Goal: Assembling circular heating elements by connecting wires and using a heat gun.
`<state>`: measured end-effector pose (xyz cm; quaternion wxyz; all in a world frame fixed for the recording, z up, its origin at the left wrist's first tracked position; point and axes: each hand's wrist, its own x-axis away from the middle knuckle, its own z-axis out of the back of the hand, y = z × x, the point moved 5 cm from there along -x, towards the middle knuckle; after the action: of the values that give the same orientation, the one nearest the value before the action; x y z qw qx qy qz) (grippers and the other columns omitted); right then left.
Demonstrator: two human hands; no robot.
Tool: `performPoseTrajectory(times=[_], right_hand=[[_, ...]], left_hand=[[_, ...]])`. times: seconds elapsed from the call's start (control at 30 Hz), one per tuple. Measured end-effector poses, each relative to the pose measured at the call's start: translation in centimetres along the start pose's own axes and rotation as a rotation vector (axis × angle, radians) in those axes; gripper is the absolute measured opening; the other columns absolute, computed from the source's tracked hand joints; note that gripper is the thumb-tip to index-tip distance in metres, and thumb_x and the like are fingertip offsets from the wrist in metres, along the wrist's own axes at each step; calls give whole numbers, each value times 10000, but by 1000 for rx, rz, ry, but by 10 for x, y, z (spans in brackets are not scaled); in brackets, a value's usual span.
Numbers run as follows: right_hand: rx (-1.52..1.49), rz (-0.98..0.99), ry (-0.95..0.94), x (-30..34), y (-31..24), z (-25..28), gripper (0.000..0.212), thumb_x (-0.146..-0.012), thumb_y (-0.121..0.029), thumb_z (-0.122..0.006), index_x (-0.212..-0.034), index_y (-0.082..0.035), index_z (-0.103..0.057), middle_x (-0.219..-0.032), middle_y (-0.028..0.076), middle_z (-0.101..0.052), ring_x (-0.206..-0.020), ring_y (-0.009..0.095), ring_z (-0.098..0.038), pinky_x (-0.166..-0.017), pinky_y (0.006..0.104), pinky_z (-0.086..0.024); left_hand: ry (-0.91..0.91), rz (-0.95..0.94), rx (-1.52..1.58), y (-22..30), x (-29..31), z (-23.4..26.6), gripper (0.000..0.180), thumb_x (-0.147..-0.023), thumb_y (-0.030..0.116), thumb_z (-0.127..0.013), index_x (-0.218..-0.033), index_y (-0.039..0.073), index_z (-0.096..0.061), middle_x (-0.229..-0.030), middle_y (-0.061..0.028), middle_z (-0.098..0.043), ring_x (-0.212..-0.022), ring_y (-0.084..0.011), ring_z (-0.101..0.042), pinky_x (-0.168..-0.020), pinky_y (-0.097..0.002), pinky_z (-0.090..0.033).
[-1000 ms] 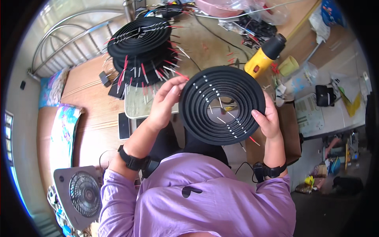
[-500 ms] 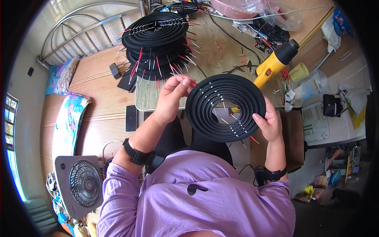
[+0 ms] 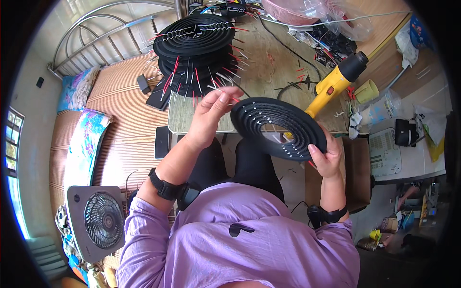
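A black corrugated ring (image 3: pixel 303 126) with a round central hole is held tilted over my lap, near the table's edge. It looks like a speaker damper, with rows of white stitch marks and thin leads. Its right edge is gripped by my right hand (image 3: pixel 329 156), thumb on top. My left hand (image 3: pixel 211 115) is closed in a pinch on red and white wire leads (image 3: pixel 235 99) at the ring's upper left. Beyond it on the table stands a stack of similar black rings (image 3: pixel 194 43), bristling with red and white leads.
A yellow heat gun (image 3: pixel 331 86) with a black nozzle lies at the table's right, just past the ring. Cut bits of tubing (image 3: pixel 300 77) and a black cord are scattered on the table (image 3: pixel 266 48). A yellow-green cup (image 3: pixel 367 91) stands right; a grey fan (image 3: pixel 96 223) is lower left.
The ring has tipped from nearly face-on to a flatter slant, its left side swinging slightly right. My right hand has turned with it; my left keeps its pinch. The view has shifted slightly.
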<state>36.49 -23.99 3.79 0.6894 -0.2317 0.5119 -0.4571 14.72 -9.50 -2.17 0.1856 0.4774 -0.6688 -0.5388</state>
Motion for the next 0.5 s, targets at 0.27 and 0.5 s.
performPoseTrajectory(times=[0.27,0.5], right_hand=[[412,550,-108,-19,-45,-29,375,-648,-8,-625,-990,-159,-658,-1055,93,-613,-864,211,-534,-770,299,-399],[444,385,-343,-17,-40,-61,196,-608,-82,-667,-788,-155,-682,-1024,89,-624,-938,223,-527,-778,354,-380]], left_hand=[[-182,101,337,6,8,-14,709,-869,518,-381,-1372,62,-176,-1357,-145,-316,-1203,-242,-395,-956,-403,-362],[-147,116,459,28,8,-17,594,-888,283,-393,-1378,55,-145,-1340,-163,-331,-1174,-284,-425,-988,-417,-352]])
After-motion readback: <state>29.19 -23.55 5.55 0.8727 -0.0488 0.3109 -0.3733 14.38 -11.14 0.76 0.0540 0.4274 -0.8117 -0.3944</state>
